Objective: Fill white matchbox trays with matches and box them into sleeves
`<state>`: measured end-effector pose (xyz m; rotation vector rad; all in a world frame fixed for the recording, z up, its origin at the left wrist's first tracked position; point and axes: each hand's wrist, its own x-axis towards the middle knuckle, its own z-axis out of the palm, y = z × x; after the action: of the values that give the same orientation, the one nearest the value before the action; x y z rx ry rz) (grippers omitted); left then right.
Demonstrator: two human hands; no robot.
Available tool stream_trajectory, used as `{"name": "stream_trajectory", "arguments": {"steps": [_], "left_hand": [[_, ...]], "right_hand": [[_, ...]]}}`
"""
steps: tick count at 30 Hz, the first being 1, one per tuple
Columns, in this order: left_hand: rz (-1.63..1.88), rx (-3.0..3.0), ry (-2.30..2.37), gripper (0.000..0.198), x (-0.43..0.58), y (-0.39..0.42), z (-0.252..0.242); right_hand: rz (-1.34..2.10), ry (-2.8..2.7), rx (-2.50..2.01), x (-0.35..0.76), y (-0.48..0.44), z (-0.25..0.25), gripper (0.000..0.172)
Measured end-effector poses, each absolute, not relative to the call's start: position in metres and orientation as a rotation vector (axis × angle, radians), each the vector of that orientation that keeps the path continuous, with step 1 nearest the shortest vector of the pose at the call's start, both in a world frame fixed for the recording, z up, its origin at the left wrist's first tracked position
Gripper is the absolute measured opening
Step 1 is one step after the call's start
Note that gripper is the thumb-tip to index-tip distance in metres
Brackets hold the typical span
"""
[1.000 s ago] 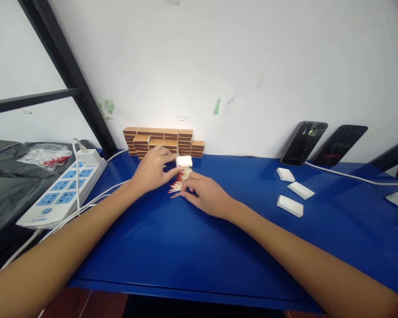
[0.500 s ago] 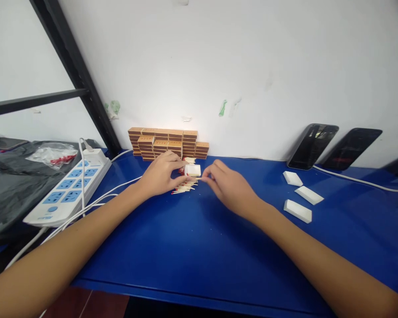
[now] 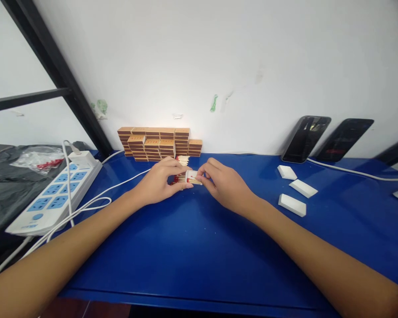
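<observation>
Centrally, the tray [image 3: 191, 173], before the boxes [image 3: 161, 143], is held at its end by the left hand [image 3: 162, 179]; whether the right hand [image 3: 223, 183] pinches matches [image 3: 194, 180] is unclear. Probably light, crushable card: best grasped gently by opposite walls.

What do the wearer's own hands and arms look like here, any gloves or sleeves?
The left hand and right hand are ungloved. The left forearm and right forearm are bare, with no sleeve, watch or bracelet in view.
</observation>
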<state>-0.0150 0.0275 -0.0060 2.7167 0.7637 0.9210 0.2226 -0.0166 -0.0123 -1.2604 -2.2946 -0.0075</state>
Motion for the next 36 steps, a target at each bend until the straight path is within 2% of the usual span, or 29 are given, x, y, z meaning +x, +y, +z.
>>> {"name": "stream_trajectory", "arguments": {"steps": [6, 10, 14, 20, 26, 33, 36], "left_hand": [[0.970, 2.697, 0.760, 0.038, -0.012, 0.026, -0.003], [0.990, 2.764, 0.927, 0.040, -0.019, 0.036, -0.003], [1.037, 2.782, 1.067, 0.038, -0.029, 0.047, -0.004], [1.065, 2.786, 1.098, 0.037, -0.031, 0.050, -0.006], [1.024, 2.797, 1.067, 0.037, -0.030, 0.048, -0.007], [1.015, 2.791, 1.058, 0.035, -0.029, 0.047, -0.007], [1.007, 2.808, 1.049, 0.038, -0.029, 0.048, -0.010]], "right_hand": [[0.091, -2.095, -1.133, 0.216, -0.020, -0.016, 0.008], [0.097, -2.022, -1.089, 0.210, -0.025, -0.018, 0.011], [0.194, -2.196, -1.001, 0.196, -0.029, -0.029, 0.008], [0.228, -2.373, -1.017, 0.177, -0.026, -0.042, 0.019], [0.291, -2.345, -1.028, 0.176, -0.026, -0.041, 0.017], [0.467, -2.274, -1.084, 0.174, -0.027, -0.036, 0.004], [0.482, -2.238, -1.158, 0.172, -0.027, -0.036, 0.009]]}}
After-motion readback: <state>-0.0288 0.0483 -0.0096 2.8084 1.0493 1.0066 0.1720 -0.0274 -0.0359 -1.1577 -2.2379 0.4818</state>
